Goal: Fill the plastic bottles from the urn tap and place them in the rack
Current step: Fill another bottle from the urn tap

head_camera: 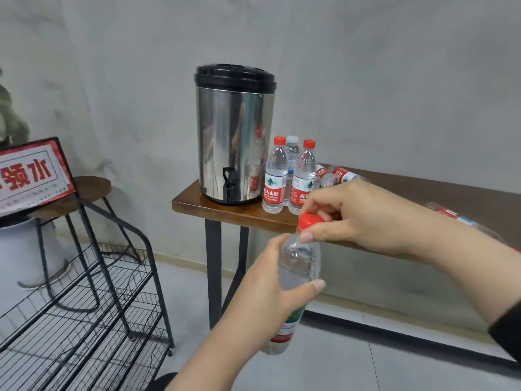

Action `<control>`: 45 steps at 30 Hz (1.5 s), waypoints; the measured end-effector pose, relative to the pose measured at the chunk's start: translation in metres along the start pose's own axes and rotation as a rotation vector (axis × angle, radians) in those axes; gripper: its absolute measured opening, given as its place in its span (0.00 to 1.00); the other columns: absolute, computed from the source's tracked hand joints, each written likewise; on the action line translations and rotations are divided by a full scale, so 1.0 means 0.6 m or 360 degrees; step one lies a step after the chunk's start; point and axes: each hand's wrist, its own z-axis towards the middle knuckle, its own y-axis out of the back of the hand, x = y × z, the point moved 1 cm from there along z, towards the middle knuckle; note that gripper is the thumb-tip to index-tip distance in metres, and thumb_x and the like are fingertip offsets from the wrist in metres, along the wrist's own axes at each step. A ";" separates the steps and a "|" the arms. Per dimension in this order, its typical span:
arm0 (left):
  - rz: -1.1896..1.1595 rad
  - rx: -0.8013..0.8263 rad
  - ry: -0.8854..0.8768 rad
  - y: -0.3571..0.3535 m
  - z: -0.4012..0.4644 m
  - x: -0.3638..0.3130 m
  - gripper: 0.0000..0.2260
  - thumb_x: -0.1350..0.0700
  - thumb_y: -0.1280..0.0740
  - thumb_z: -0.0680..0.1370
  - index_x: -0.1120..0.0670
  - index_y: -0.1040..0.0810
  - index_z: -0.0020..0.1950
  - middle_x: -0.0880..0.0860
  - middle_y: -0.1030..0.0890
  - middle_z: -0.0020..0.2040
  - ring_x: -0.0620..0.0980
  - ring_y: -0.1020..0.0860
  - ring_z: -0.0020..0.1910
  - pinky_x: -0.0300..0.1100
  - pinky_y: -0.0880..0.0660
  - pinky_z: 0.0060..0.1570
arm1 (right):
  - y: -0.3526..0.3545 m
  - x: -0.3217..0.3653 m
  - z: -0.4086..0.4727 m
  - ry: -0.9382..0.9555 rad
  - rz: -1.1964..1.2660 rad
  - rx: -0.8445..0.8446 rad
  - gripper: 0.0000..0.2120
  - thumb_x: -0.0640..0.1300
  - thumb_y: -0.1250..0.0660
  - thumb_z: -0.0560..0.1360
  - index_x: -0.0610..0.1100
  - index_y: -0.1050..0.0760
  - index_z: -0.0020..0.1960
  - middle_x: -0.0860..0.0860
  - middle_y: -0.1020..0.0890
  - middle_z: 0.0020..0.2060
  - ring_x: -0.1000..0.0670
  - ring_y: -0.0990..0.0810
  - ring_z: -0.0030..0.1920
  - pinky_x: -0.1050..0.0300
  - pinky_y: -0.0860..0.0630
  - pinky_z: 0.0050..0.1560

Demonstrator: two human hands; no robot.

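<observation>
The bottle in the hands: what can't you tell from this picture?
Head view only:
- Bottle: water level unclear; clear plastic, left hand covers the middle.
- Red cap: tightening or loosening unknown; right hand wraps it.
- Rack: cut off by the left and bottom edges.

Single head-worn view, angled forward and down; hands close below, urn (234, 134) on table (225, 210) near ahead, wall behind.

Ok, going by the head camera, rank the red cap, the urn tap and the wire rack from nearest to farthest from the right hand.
1. Red cap: pinched in the right hand itself.
2. Urn tap: up-left, on the table.
3. Wire rack: far left, on the floor.
</observation>
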 end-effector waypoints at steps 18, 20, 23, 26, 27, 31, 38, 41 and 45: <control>0.0126 0.0003 -0.0011 -0.022 0.032 -0.001 0.32 0.37 0.26 0.72 0.30 0.37 0.71 0.32 0.24 0.64 0.35 0.27 0.64 0.41 0.27 0.64 | 0.004 -0.041 -0.005 -0.0022 -0.0113 0.0097 0.20 0.70 0.42 0.73 0.61 0.23 0.57 0.61 0.18 0.47 0.59 0.21 0.48 0.54 0.23 0.52; 0.0110 0.0018 -0.0004 -0.020 0.037 -0.002 0.32 0.37 0.25 0.70 0.30 0.37 0.70 0.33 0.23 0.63 0.36 0.25 0.64 0.47 0.25 0.66 | 0.005 -0.050 -0.008 0.0010 0.0007 0.0107 0.16 0.67 0.41 0.75 0.64 0.25 0.59 0.62 0.19 0.49 0.58 0.21 0.50 0.56 0.24 0.53; 0.0179 0.0007 -0.0021 -0.026 0.045 -0.003 0.35 0.36 0.25 0.70 0.33 0.38 0.73 0.35 0.24 0.66 0.40 0.26 0.67 0.50 0.26 0.68 | 0.003 -0.062 -0.007 -0.0042 0.0088 0.0022 0.14 0.66 0.36 0.74 0.61 0.23 0.54 0.55 0.20 0.39 0.55 0.24 0.39 0.54 0.26 0.44; 0.0342 -0.0076 -0.0103 -0.038 0.053 -0.002 0.38 0.36 0.26 0.72 0.37 0.41 0.77 0.35 0.30 0.71 0.38 0.31 0.71 0.38 0.32 0.68 | -0.002 -0.070 -0.002 -0.0103 0.0174 -0.0070 0.14 0.63 0.31 0.73 0.53 0.22 0.46 0.53 0.29 0.29 0.56 0.33 0.30 0.60 0.36 0.32; 0.0392 -0.0099 -0.0126 -0.042 0.056 -0.003 0.38 0.37 0.26 0.73 0.38 0.42 0.78 0.35 0.31 0.71 0.37 0.33 0.71 0.36 0.34 0.66 | -0.003 -0.074 0.000 -0.0129 0.0176 -0.0093 0.15 0.63 0.30 0.72 0.52 0.22 0.44 0.54 0.30 0.28 0.56 0.35 0.29 0.61 0.37 0.31; 0.0283 0.0024 -0.0100 -0.049 0.073 0.002 0.35 0.38 0.26 0.73 0.35 0.40 0.75 0.32 0.28 0.66 0.31 0.30 0.63 0.34 0.32 0.61 | 0.005 -0.090 -0.008 -0.0086 0.0171 0.0012 0.11 0.63 0.33 0.75 0.58 0.21 0.51 0.56 0.21 0.38 0.55 0.26 0.37 0.58 0.28 0.40; 0.0298 0.0070 -0.0114 -0.079 0.116 -0.003 0.36 0.39 0.25 0.73 0.39 0.40 0.76 0.33 0.31 0.63 0.34 0.30 0.62 0.34 0.33 0.60 | 0.015 -0.131 -0.010 -0.0122 0.0077 -0.0038 0.11 0.64 0.35 0.74 0.58 0.24 0.50 0.52 0.24 0.37 0.57 0.30 0.34 0.62 0.32 0.37; 0.0326 0.0015 -0.0126 -0.096 0.142 -0.008 0.38 0.39 0.26 0.74 0.42 0.42 0.78 0.34 0.34 0.64 0.34 0.36 0.63 0.34 0.37 0.61 | 0.020 -0.148 -0.001 -0.0179 0.0027 -0.0108 0.10 0.62 0.33 0.76 0.57 0.24 0.49 0.52 0.24 0.37 0.56 0.31 0.33 0.62 0.32 0.36; 0.0298 -0.0066 -0.0227 -0.121 0.181 -0.017 0.36 0.40 0.26 0.75 0.44 0.40 0.78 0.37 0.32 0.67 0.31 0.37 0.62 0.27 0.38 0.60 | 0.034 -0.169 0.015 -0.0342 -0.0148 -0.0034 0.16 0.64 0.32 0.74 0.51 0.26 0.45 0.53 0.25 0.33 0.55 0.30 0.32 0.61 0.33 0.33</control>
